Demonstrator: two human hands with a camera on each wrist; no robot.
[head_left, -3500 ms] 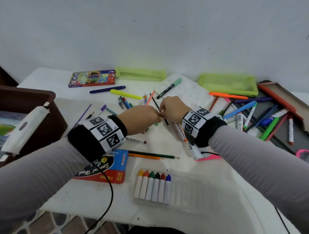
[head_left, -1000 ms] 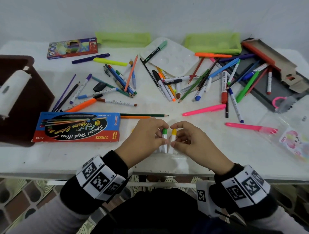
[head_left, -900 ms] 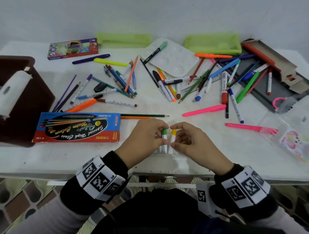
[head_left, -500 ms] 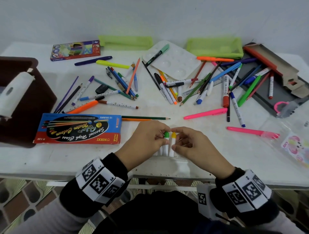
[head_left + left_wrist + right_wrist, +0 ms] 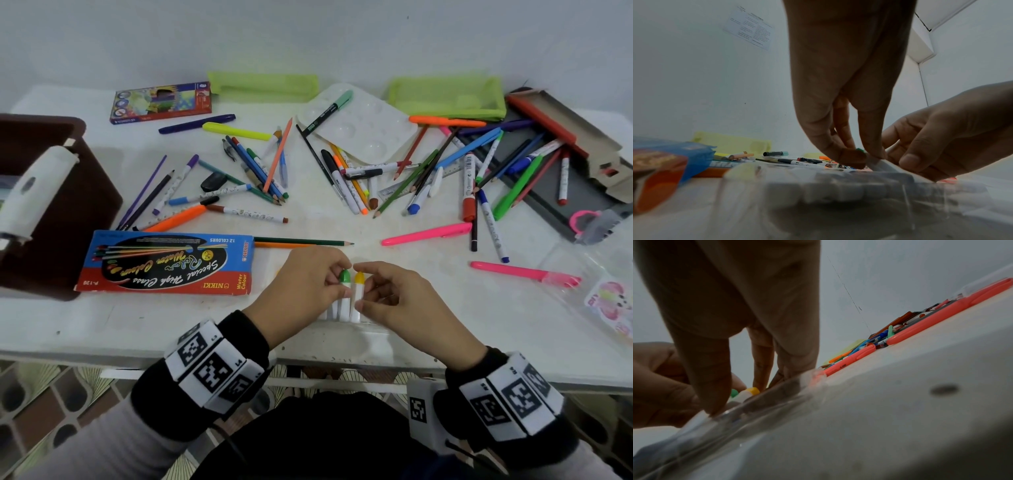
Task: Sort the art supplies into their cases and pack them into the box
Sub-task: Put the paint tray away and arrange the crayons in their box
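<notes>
1. Head view: compared with half a second ago almost nothing has shifted. The left hand [image 5: 305, 284] still pinches the green-tipped crayon [image 5: 344, 291], and the right hand [image 5: 394, 301] still pinches the yellow-tipped crayon [image 5: 358, 291], fingers curled round each barrel. Both crayons lie side by side in the clear crayon tray [image 5: 346, 329] at the near edge of the bench [image 5: 445, 308].
2. My reading: the person is seating these two into their slots (a fiddly fit, I judge), so the crayon case is only partly filled and sorting has barely started.
3. Left wrist view: the left hand's fingertips [image 5: 853, 158] close on the green tip, with the right hand just beside it over the tray.
4. Containers:
   - the tray holds white crayon barrels beside the two being held; its right part looks unfilled.
   - The watercolour box [image 5: 164, 262] lies shut; contents hidden.
   - Two green pouches [image 5: 263, 85] lie flat by the wall.
   - The brown box [image 5: 51, 219] at the left holds a white roll.
   - Loose pens and pencils [image 5: 394, 171] cover the bench.
</notes>
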